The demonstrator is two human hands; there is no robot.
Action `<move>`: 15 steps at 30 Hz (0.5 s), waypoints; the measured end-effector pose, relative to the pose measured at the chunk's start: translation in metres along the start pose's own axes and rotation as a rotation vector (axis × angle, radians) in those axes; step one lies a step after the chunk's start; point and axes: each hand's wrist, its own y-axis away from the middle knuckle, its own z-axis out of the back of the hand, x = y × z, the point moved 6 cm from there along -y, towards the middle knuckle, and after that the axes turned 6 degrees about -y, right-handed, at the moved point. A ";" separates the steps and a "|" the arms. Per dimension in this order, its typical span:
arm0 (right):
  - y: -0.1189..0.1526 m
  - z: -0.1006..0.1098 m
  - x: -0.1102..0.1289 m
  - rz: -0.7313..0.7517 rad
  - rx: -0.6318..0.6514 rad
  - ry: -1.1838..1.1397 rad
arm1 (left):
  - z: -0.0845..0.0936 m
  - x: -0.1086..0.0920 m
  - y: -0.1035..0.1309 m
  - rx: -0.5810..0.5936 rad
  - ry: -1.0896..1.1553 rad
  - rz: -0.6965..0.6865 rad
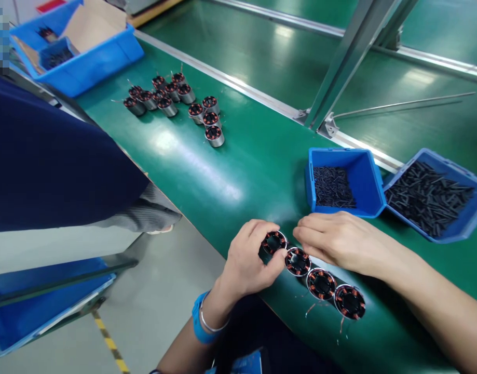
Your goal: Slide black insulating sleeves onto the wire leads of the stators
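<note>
Four-sided thumb and fingers of my left hand (250, 259) curl around a motor stator (274, 242), a metal ring with copper windings, at the far end of a short row. Touching it in the row are a second stator (298, 261), a third stator (321, 284) and a last stator (350, 302), with thin wire ends sticking out at the near side. My right hand (331, 239) is beside the first two stators, its fingers bent and pressed together. Whatever its fingertips hold is hidden from view.
A blue bin (343, 182) and a second blue bin (433, 197) hold short black tubes. Several more stators (168, 98) stand farther along the green bench (257, 171). A large blue crate (90, 57) sits at its far end. A person in dark clothing (55, 156) stands at left.
</note>
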 end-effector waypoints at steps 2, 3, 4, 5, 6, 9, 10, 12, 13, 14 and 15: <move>-0.006 -0.003 0.002 0.034 -0.019 0.022 | 0.001 0.001 0.002 0.018 0.031 -0.014; -0.009 -0.005 0.003 0.044 -0.032 0.023 | 0.002 0.003 0.003 0.027 0.045 -0.018; -0.012 -0.007 0.003 0.049 -0.043 0.012 | 0.003 0.005 0.005 0.030 0.056 -0.022; -0.015 -0.010 0.003 0.046 -0.049 -0.012 | 0.004 0.007 0.006 0.027 0.062 -0.025; -0.017 -0.014 0.003 0.039 -0.053 -0.043 | 0.005 0.009 0.008 0.016 0.064 -0.028; -0.022 -0.021 -0.001 0.005 -0.083 -0.121 | 0.008 0.016 0.013 -0.039 0.054 -0.045; -0.023 -0.022 -0.002 -0.007 -0.101 -0.137 | 0.008 0.017 0.014 -0.056 0.051 -0.052; -0.023 -0.023 -0.005 -0.032 -0.132 -0.168 | 0.009 0.018 0.016 -0.082 0.051 -0.056; -0.023 -0.024 -0.006 -0.046 -0.133 -0.187 | 0.008 0.018 0.016 -0.088 0.051 -0.049; -0.022 -0.024 -0.007 -0.060 -0.123 -0.207 | 0.008 0.018 0.016 -0.089 0.050 -0.037; -0.022 -0.024 -0.007 -0.075 -0.104 -0.226 | 0.007 0.019 0.016 -0.089 0.047 -0.022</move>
